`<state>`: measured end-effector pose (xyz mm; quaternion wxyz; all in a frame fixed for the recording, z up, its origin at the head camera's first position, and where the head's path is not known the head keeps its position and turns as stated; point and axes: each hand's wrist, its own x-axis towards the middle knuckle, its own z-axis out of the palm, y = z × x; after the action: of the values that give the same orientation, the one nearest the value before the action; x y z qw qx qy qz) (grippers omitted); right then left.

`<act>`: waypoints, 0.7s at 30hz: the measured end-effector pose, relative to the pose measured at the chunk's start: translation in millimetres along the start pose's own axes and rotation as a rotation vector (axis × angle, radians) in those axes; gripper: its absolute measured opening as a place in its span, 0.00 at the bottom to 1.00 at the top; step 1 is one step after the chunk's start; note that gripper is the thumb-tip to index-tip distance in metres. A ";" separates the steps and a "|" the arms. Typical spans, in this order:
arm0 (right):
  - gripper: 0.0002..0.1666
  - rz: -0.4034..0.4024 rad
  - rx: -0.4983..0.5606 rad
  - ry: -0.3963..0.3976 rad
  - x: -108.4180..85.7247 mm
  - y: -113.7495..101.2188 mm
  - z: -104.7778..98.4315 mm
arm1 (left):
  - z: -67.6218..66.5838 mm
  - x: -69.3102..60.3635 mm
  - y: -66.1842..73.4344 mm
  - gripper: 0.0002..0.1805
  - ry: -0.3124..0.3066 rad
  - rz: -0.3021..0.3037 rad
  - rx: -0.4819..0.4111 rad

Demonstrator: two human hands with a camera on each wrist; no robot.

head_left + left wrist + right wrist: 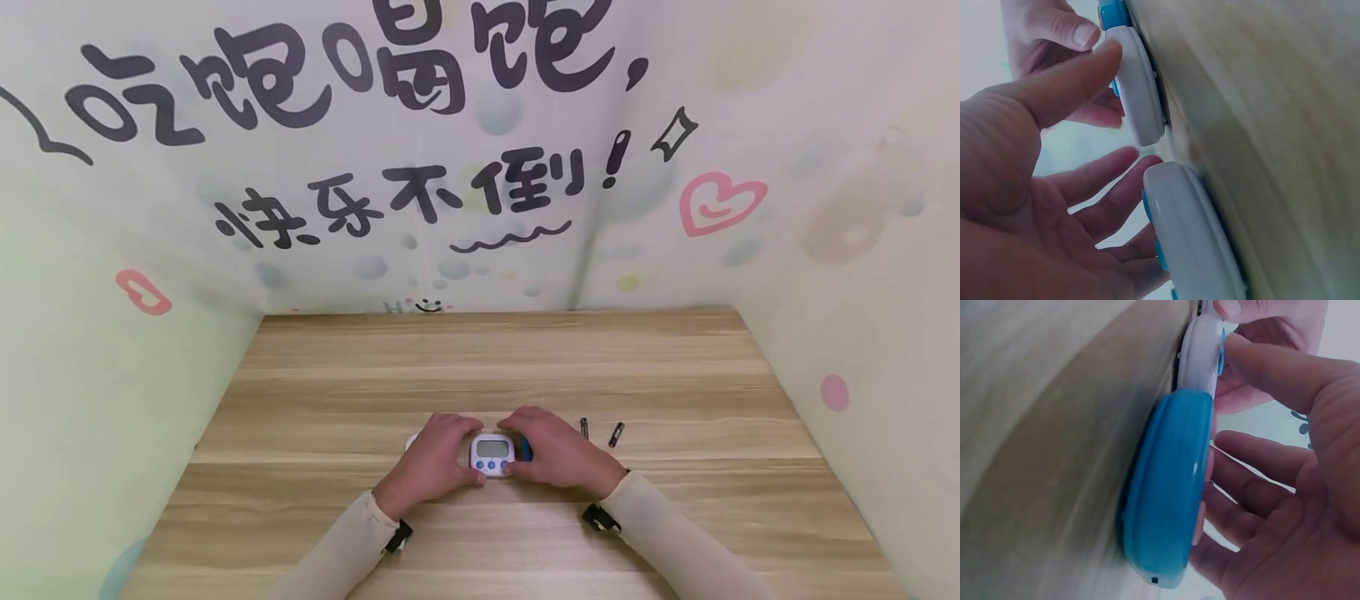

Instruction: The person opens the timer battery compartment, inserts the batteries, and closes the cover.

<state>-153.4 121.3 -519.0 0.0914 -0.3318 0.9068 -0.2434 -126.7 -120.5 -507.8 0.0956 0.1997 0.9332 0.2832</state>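
Note:
A white digital timer [492, 456] with a grey display and blue buttons rests on the wooden table between both hands. My left hand [441, 454] is at its left side: the thumb touches the near edge, and loosely bent fingers reach towards the far edge. From the right, my right hand [558, 450] frames the same timer, its thumb by the lower right button and its fingers relaxed. A second white timer [1191, 237] lies under the left hand, mostly hidden in the head view. Beneath the right hand is a blue timer [1169, 487], beside the middle one.
Two small dark batteries, one battery [584, 427] and another battery [617, 434], lie right of the right hand. Printed walls [420, 275] enclose the wooden table [487, 358] at the back and sides.

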 end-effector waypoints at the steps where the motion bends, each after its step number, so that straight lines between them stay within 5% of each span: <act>1: 0.35 0.003 0.000 -0.010 0.4 -0.5 0.1 | 0.2 0.0 0.3 0.37 -0.007 -0.001 -0.001; 12: 0.36 -0.007 -0.018 -0.039 0.9 -2.0 0.7 | 1.9 1.3 2.0 0.34 0.005 0.039 0.056; 21: 0.38 -0.006 -0.005 -0.006 -4.7 -5.7 -3.0 | -0.8 -1.0 4.0 0.34 -0.012 0.006 0.020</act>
<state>-147.6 121.7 -513.5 0.0926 -0.3356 0.9060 -0.2407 -124.8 -118.2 -504.8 0.0983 0.2052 0.9347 0.2731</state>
